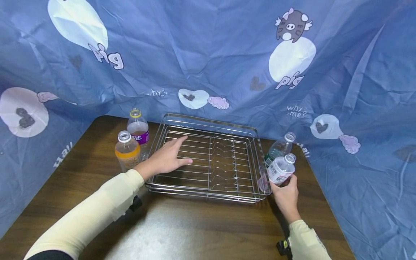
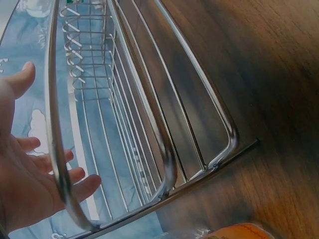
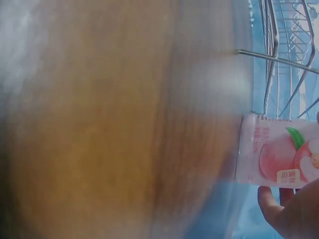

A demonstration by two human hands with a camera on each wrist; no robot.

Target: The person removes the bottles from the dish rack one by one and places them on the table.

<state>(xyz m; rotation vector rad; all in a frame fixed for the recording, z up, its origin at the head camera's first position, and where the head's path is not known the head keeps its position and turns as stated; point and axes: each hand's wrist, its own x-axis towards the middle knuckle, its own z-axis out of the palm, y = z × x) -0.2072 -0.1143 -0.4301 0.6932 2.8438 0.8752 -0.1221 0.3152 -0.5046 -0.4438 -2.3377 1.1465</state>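
A metal wire dish rack sits in the middle of the wooden table. Over its left part my left hand reaches with fingers and thumb spread, holding nothing. In the left wrist view, those fingers show beside a rail of the rack; whether they touch it I cannot tell. At the rack's right end my right hand grips a clear plastic bottle by its lower part. The bottle has no cap, and its pink and white label shows a peach in the right wrist view.
Just behind the held bottle stands another clear bottle with a green label. Left of the rack are an orange-banded bottle and a purple-labelled bottle, both uncapped. Blue printed cloth hangs behind the table.
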